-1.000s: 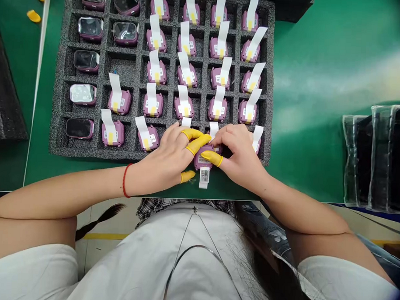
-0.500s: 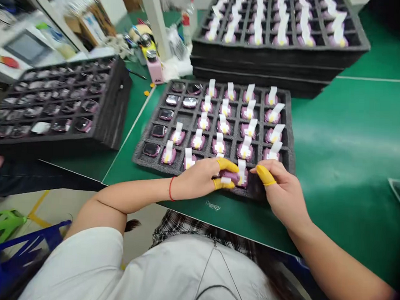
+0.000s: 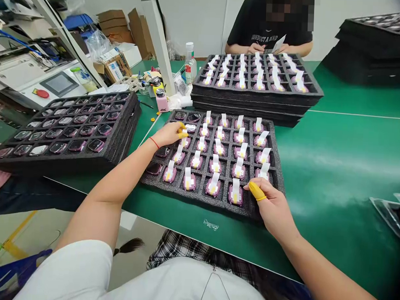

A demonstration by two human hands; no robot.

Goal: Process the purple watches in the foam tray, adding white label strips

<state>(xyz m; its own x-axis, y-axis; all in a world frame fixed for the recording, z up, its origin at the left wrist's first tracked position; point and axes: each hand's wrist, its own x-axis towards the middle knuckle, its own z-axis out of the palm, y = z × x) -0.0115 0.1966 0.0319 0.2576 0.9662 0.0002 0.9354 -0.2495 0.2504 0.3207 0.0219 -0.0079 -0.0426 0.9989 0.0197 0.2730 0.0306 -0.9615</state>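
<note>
Standing apart now from earlier, right hand (image 3: 273, 209) open at black foam tray (image 3: 198, 199) near edge, left hand (image 3: 169, 133) pressed together, grip unclear, green rubber mat (image 3: 337, 172) beside.

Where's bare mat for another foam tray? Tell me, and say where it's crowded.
Set it on the green mat right of the front foam tray, below the tray stack and short of the bagged packs. A thin strip lies between that tray and the near edge, by the right hand. It's crowded by the left tray stack and the pink bottle.

White wall (image 3: 198, 23), cardboard boxes (image 3: 117, 20) at back, green bench (image 3: 351, 142), pale flr (image 3: 46, 228) w/ yellow tape (image 3: 18, 233).
</note>
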